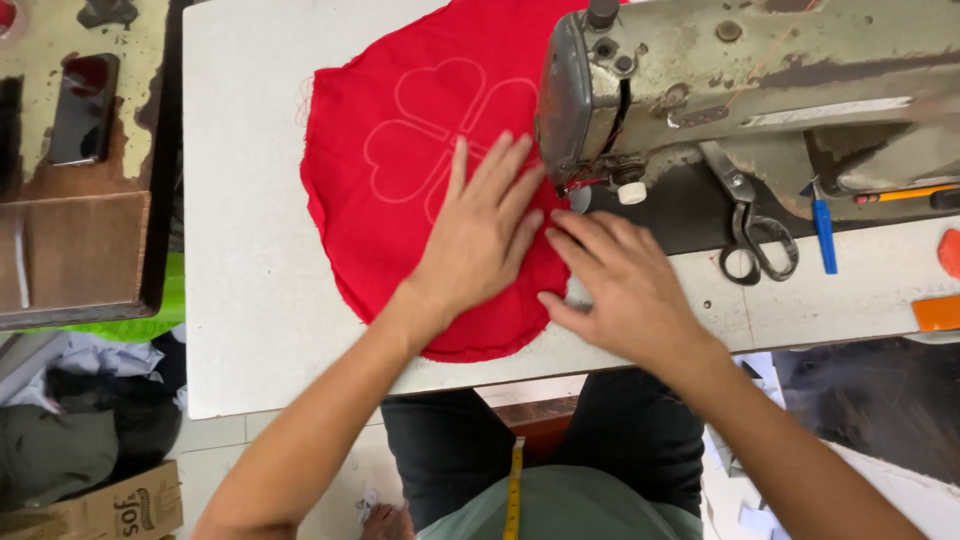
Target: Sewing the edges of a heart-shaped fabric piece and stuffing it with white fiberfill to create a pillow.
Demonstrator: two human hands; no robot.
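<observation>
Left hand [480, 235]: I press it flat on the red cloth [390, 170].
Right hand [620, 285]: flat beside the sewing machine [740, 90].

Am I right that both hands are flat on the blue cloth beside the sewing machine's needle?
Not quite: the head view shows the cloth is red, not blue. The left hand and right hand do press flat on it beside the sewing machine needle.
</observation>
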